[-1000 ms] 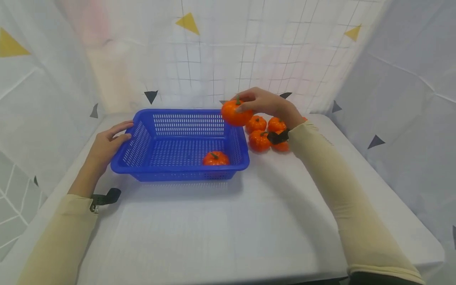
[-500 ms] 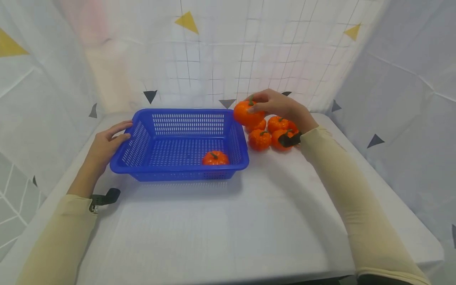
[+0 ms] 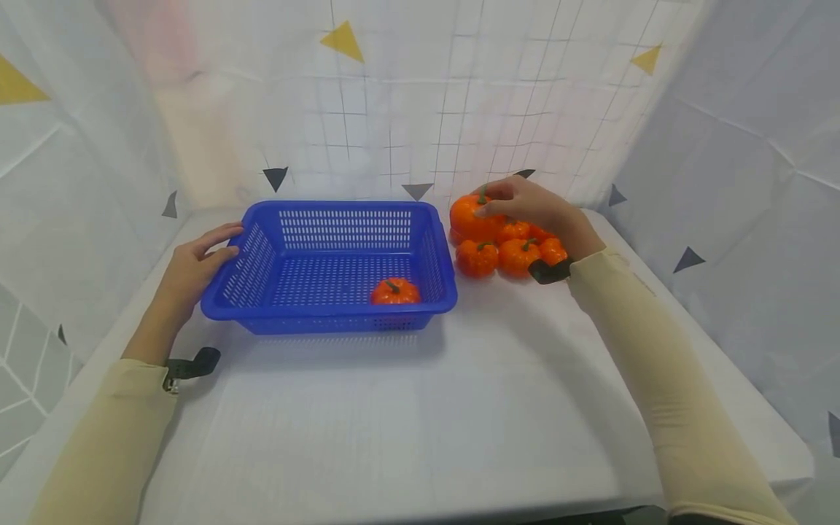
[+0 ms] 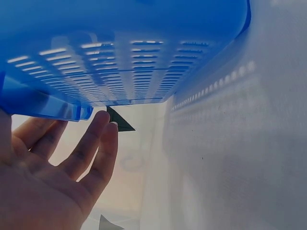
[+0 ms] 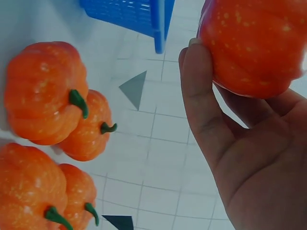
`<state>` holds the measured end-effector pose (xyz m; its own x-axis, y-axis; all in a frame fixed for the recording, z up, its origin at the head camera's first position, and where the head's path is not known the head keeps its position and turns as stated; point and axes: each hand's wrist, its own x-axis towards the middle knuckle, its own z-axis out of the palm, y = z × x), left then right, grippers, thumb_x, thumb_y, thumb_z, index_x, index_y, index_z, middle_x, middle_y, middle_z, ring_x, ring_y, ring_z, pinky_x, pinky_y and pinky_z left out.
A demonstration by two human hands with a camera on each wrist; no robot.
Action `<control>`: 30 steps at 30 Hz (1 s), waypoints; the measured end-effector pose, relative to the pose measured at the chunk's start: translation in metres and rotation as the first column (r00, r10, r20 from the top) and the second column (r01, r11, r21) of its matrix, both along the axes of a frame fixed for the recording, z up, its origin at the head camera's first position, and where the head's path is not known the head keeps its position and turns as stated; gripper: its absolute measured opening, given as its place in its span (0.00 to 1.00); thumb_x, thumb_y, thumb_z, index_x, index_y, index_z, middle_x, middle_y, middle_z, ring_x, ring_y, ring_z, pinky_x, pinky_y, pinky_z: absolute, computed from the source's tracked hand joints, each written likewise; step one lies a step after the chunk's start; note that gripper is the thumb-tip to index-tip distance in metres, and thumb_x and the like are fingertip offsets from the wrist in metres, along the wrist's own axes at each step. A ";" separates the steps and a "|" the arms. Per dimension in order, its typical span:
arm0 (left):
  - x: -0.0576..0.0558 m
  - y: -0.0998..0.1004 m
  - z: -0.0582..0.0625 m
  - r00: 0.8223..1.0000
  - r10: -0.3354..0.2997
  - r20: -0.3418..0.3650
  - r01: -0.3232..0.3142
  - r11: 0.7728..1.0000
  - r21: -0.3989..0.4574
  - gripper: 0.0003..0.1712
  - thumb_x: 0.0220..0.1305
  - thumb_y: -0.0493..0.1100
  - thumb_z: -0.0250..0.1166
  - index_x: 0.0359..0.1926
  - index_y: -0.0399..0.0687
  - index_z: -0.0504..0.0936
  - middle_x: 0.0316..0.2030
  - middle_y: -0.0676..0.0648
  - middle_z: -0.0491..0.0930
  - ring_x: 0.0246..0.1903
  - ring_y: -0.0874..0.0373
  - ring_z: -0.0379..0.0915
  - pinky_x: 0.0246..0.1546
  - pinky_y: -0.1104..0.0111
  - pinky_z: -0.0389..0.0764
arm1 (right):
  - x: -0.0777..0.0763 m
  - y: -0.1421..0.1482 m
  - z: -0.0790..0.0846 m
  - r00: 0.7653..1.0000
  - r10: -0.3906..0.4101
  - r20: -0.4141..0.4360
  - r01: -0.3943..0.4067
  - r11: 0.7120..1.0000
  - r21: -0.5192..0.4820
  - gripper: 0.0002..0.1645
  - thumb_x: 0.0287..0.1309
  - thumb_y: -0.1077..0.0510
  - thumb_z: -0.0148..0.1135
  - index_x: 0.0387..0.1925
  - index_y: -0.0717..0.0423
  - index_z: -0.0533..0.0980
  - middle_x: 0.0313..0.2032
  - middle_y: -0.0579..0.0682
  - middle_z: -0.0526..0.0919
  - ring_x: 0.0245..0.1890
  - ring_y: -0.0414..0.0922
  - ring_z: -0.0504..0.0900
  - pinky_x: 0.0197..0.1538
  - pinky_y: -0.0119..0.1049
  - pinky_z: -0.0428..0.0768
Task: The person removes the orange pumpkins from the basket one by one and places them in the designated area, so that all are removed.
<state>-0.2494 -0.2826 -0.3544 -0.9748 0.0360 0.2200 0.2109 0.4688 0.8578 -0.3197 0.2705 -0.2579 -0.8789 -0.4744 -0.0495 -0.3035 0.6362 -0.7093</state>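
My right hand [image 3: 534, 204] grips a small orange pumpkin [image 3: 467, 219] with a green stem, thumb on the near side and fingers behind. In the right wrist view the held pumpkin [image 5: 254, 45] is raised off the table. It hangs above several similar pumpkins [image 3: 477, 259] grouped right of a blue plastic basket [image 3: 328, 311]. One more pumpkin [image 3: 396, 292] lies inside the basket, in its near right corner. My left hand [image 3: 190, 270] touches the basket's left rim with thumb and forefinger; in the left wrist view its fingers [image 4: 98, 143] look loosely extended below the rim.
A white-covered table [image 3: 367, 423] carries everything. White cloth walls [image 3: 407, 87] with grid lines and triangle marks stand behind and at both sides. The basket's right wall separates its inside from the pumpkin group.
My right hand has moved right and lower with the pumpkin, from over the basket's right rim to above the pumpkin group. The left hand and basket stay in place.
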 end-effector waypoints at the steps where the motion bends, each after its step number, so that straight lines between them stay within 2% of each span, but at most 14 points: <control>1: 0.000 0.000 0.000 1.000 0.001 0.001 -0.001 1.000 0.002 0.30 0.80 0.52 0.58 0.76 0.46 0.70 0.77 0.46 0.62 0.76 0.43 0.54 0.74 0.46 0.58 | 0.001 0.001 -0.002 1.000 -0.007 0.008 0.007 1.000 -0.006 0.31 0.68 0.42 0.65 0.64 0.55 0.77 0.53 0.54 0.82 0.56 0.52 0.76 0.62 0.53 0.72; 9: -0.001 -0.001 -0.001 1.000 0.006 0.016 -0.006 1.000 -0.001 0.31 0.80 0.54 0.58 0.76 0.48 0.70 0.78 0.46 0.61 0.76 0.41 0.55 0.72 0.44 0.60 | 0.005 0.010 -0.018 0.999 -0.011 0.035 0.013 0.999 -0.051 0.30 0.68 0.44 0.65 0.65 0.55 0.78 0.53 0.55 0.84 0.56 0.51 0.78 0.66 0.53 0.72; 16: -0.001 -0.001 -0.001 1.000 0.002 0.009 -0.002 1.000 -0.003 0.31 0.80 0.54 0.58 0.76 0.47 0.70 0.77 0.46 0.62 0.75 0.41 0.56 0.73 0.45 0.59 | 0.010 0.015 -0.033 0.991 -0.066 0.119 0.072 0.996 -0.048 0.34 0.66 0.42 0.68 0.68 0.53 0.75 0.56 0.55 0.82 0.57 0.53 0.77 0.66 0.57 0.71; 20: 0.001 0.000 0.000 1.000 0.000 0.011 0.000 1.000 0.000 0.31 0.80 0.54 0.57 0.76 0.47 0.70 0.78 0.45 0.61 0.76 0.42 0.55 0.73 0.45 0.59 | 0.013 0.020 -0.042 0.990 -0.096 0.105 0.099 0.995 -0.025 0.36 0.64 0.39 0.68 0.67 0.53 0.76 0.57 0.53 0.81 0.58 0.52 0.76 0.66 0.55 0.72; 26: 0.002 0.001 0.000 1.000 -0.005 0.008 0.005 1.000 0.006 0.31 0.80 0.54 0.58 0.76 0.46 0.70 0.78 0.45 0.61 0.76 0.40 0.54 0.73 0.44 0.59 | 0.015 0.026 -0.053 0.996 -0.063 0.071 0.066 0.997 -0.045 0.31 0.65 0.41 0.68 0.63 0.53 0.79 0.54 0.54 0.83 0.55 0.52 0.77 0.61 0.51 0.76; 30: 0.003 0.001 0.001 1.000 -0.001 0.003 0.001 1.000 0.001 0.31 0.80 0.54 0.58 0.76 0.46 0.70 0.77 0.45 0.62 0.76 0.40 0.54 0.73 0.44 0.59 | 0.018 0.027 -0.055 0.996 -0.064 0.065 0.067 0.997 -0.044 0.33 0.65 0.43 0.69 0.65 0.56 0.77 0.60 0.55 0.80 0.61 0.53 0.75 0.66 0.54 0.74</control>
<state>-0.2469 -0.2820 -0.3538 -0.9754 0.0367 0.2172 0.2088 0.4678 0.8588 -0.3012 0.2973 -0.3130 -0.9039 -0.4192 -0.0850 -0.2161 0.6192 -0.7549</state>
